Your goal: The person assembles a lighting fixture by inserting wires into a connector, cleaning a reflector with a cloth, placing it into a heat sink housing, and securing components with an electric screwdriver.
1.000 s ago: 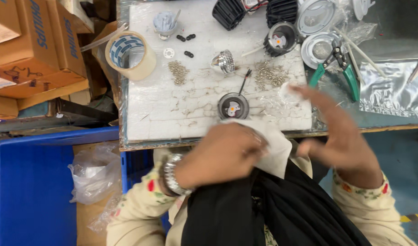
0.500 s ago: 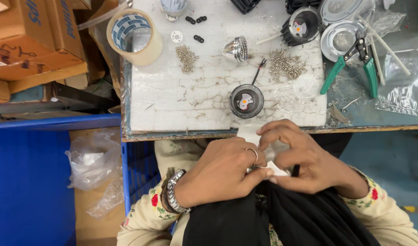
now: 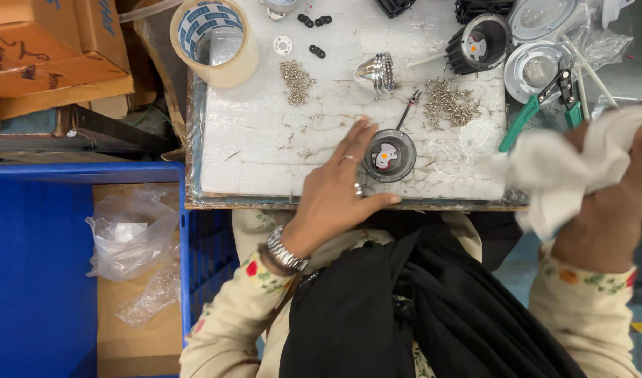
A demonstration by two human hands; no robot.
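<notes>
Nearest: the person's own lap, black cloth over cream floral sleeves, a metal watch (image 3: 287,253) sitting on the left wrist.

Left hand (image 3: 333,196): lying open, palm down, on the near edge of the white foam work board (image 3: 258,157), fingers spread and holding nothing; fingertips are resting just beside the round black lamp housing (image 3: 389,155), thumb stretching along the board's near edge under it.

Right hand (image 3: 618,189): closing around a crumpled white cloth (image 3: 562,175), off the right end of the board, well apart from the housing.

Lamp housing: sitting upright on the board near its near edge, orange-and-white centre facing up, a thin black wire trailing off its far side.

Step in hand, by judgement: steadying or picking up the housing while keeping the cloth ready; the next move is calling for the left fingers to close on the rim and for the cloth to come over to it.

Farther: green-handled pliers (image 3: 538,105), two screw heaps (image 3: 450,103), a chrome reflector (image 3: 375,73), a second black housing (image 3: 478,43).

Farthest: a tape roll (image 3: 214,38), left. Left, beside the board: a blue crate (image 3: 34,266).
</notes>
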